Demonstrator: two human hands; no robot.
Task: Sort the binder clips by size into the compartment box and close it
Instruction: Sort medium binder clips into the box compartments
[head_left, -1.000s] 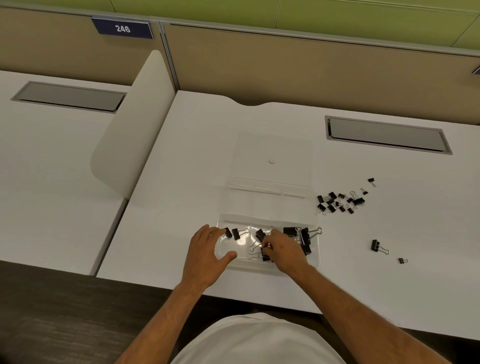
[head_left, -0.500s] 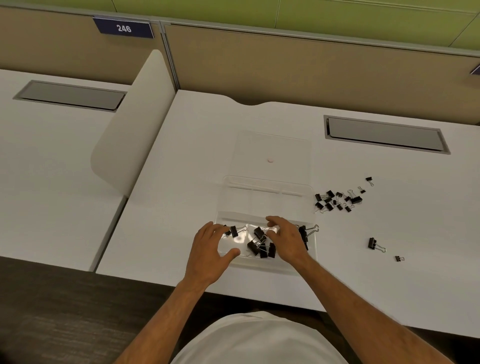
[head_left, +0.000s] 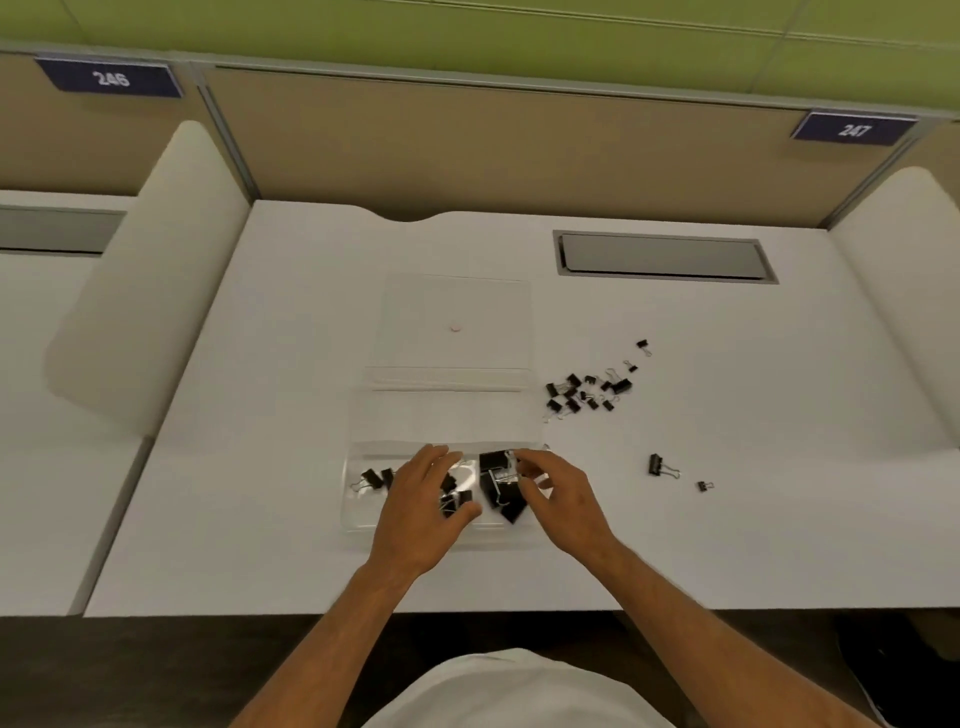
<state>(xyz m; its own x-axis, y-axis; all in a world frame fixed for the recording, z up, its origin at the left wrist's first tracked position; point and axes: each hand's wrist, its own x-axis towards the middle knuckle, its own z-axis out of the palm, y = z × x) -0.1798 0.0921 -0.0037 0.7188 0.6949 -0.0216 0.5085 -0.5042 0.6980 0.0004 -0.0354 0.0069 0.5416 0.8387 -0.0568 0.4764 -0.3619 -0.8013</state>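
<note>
A white desk (head_left: 260, 467) fills the middle of the frame, backed by tan partition panels (head_left: 519, 150) under a green wall band across the top. Curved white side dividers rise at the left (head_left: 145, 270) and far right (head_left: 904, 291). A grey cable hatch (head_left: 665, 256) is set into the desk at upper right of centre.

Two dark blue plates on the partition read "246" (head_left: 110, 79) at upper left and "247" (head_left: 853, 129) at upper right.

The clear compartment box (head_left: 358, 519) lies open at the centre, its transparent lid (head_left: 457, 312) folded flat toward the partition, a small pinkish dot on it. The near row holds black binder clips with silver wire handles: two smaller ones (head_left: 376, 478) in the left compartment and a heap of large ones (head_left: 501, 486) in the middle.

The left hand (head_left: 421, 509) rests over the box, fingers spread, partly covering clips beneath; whether it holds any cannot be told. The right hand (head_left: 561, 499) has thumb and fingertips pinched at the silver handles of the large heap.

Right of the box lies a loose pile of small clips (head_left: 587, 392), then a single medium clip (head_left: 660, 465) and a tiny one (head_left: 703, 486) lower right.
</note>
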